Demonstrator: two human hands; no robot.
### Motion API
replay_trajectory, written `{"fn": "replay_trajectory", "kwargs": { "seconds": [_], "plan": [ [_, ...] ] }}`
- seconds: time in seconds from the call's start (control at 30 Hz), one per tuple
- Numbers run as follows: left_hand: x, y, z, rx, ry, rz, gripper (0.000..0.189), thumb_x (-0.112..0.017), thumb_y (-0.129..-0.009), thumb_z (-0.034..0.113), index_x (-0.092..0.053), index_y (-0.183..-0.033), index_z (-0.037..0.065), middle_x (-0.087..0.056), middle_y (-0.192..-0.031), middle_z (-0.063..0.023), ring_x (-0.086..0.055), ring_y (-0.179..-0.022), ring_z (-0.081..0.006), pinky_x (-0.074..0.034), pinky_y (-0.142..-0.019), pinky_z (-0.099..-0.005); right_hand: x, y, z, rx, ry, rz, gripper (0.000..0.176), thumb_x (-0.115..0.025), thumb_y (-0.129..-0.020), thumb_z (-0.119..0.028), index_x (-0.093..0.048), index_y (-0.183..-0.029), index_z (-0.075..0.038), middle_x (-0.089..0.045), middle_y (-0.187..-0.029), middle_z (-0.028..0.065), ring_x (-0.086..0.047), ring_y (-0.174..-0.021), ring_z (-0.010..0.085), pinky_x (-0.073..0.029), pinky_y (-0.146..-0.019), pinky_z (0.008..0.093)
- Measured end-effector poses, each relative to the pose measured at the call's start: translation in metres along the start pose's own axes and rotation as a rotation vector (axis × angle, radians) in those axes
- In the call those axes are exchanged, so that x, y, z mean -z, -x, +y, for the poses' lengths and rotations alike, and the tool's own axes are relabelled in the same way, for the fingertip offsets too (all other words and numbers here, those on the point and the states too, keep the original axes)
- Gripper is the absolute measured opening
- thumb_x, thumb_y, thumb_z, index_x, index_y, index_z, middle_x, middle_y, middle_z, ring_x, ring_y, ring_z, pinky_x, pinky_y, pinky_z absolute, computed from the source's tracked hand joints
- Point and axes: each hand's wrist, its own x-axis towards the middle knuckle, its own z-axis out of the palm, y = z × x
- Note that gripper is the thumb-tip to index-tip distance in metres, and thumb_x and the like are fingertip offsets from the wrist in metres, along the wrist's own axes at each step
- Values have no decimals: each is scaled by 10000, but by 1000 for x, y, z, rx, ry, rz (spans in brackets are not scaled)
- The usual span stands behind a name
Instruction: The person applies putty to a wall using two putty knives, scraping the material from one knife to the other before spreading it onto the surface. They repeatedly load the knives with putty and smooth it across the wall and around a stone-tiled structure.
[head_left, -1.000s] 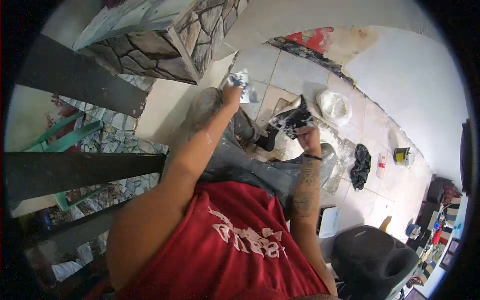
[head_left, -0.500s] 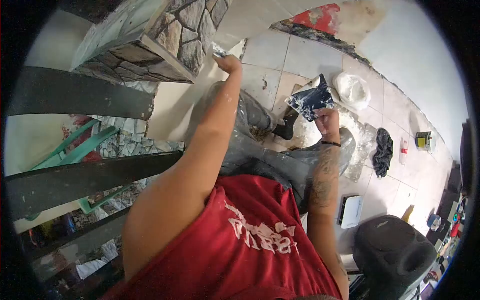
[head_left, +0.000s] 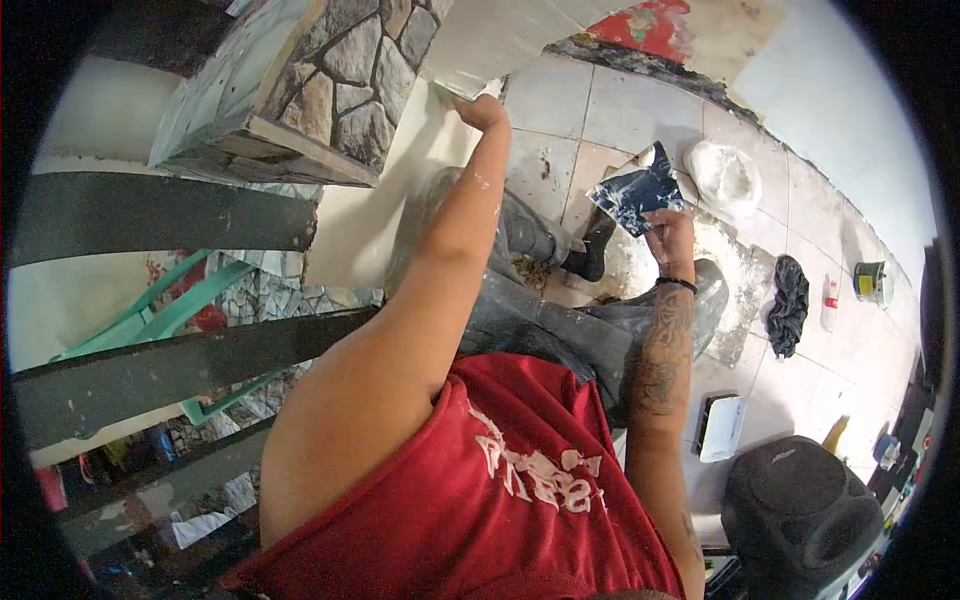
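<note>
My left hand point(head_left: 484, 113) reaches far forward, fingers closed round a thin putty-smeared scraper point(head_left: 450, 91), mostly hidden by the hand. Its edge lies against the pale wall point(head_left: 500, 45), just right of a stone-patterned block point(head_left: 360, 70). In my right hand point(head_left: 670, 240), over my bent leg, is a dark blue flat board point(head_left: 640, 197) smeared with white putty. The thumb lies on top of the board's near corner, and the other fingers are partly hidden.
A white bag of powder point(head_left: 724, 178) sits on the tiled floor point(head_left: 545, 95). Further right lie a black cloth point(head_left: 789, 305), a bottle point(head_left: 830, 304) and a small bucket point(head_left: 872, 284). A black speaker point(head_left: 800, 510) stands at lower right; dark slats point(head_left: 180, 365) and a green chair point(head_left: 165, 315) are left.
My left hand has turned and moved along the wall, and the scraper now shows only as a thin edge. The whole view has shifted slightly; the right hand still holds the board.
</note>
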Motion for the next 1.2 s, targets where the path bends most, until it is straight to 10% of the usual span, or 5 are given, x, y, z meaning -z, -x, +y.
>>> {"fn": "replay_trajectory", "kwargs": {
  "seconds": [0.7,1.2],
  "plan": [
    [-34,16,37,61,-225,-83,495,-630,-672,91,-466,-1116,-54,-597,-957,-270,-588,-883,-432,-482,-751,-460,1,-4,-7,24,87,-130,419,-438,-617,35,-533,-1022,-17,-569,-643,76,-479,-467,125,-346,-355,209],
    [-33,51,89,49,-268,-139,385,-639,-639,79,-515,-983,-41,-609,-906,-258,-603,-869,-405,-494,-760,-437,-8,0,-10,55,38,-53,360,-446,-647,62,-539,-990,6,-546,-608,61,-323,-286,109,-232,-259,229]
  ]
}}
